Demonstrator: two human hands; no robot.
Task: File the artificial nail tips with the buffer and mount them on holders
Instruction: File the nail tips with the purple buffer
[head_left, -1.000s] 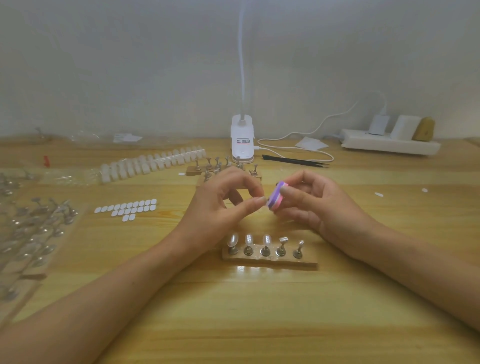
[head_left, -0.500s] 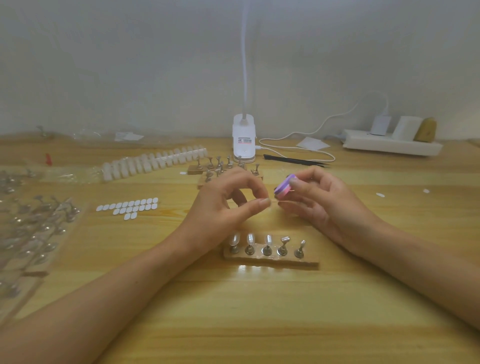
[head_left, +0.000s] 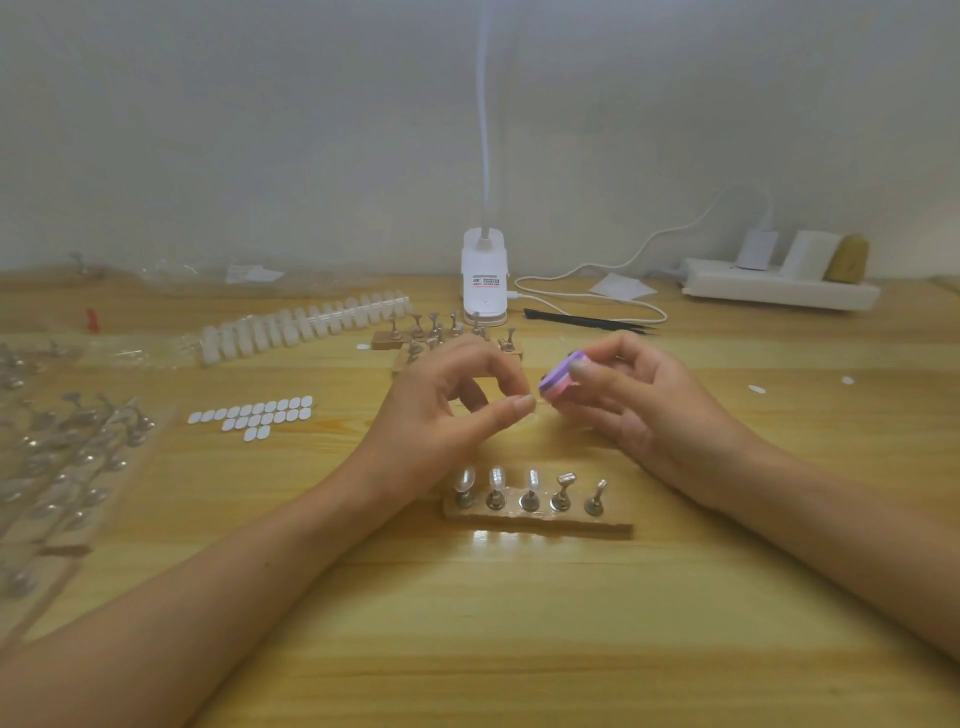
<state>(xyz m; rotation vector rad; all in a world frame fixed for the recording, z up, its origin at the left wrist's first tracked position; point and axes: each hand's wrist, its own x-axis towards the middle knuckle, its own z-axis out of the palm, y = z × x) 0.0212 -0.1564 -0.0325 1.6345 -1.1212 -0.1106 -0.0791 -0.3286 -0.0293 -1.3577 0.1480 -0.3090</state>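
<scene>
My right hand (head_left: 634, 410) grips a small purple and pink buffer block (head_left: 558, 383) between thumb and fingers. My left hand (head_left: 447, 415) pinches thumb against forefinger just left of the buffer; a clear nail tip (head_left: 535, 408) barely shows at the fingertips. In front of both hands lies a wooden base (head_left: 537, 519) with several metal holders. The three left holders (head_left: 496, 488) carry clear nail tips; the two right ones (head_left: 579, 493) look bare.
A strip of white nail tips (head_left: 301, 327) and a sheet of white adhesive tabs (head_left: 254, 413) lie to the left. More holders (head_left: 67, 457) sit at the far left, and others (head_left: 436, 332) behind my hands. A lamp base (head_left: 484, 280), black tweezers (head_left: 587, 320) and power strip (head_left: 779, 288) stand at the back.
My right hand turned the buffer and drew it slightly away from my left fingertips, then brought it close again. My left hand stayed in its pinch.
</scene>
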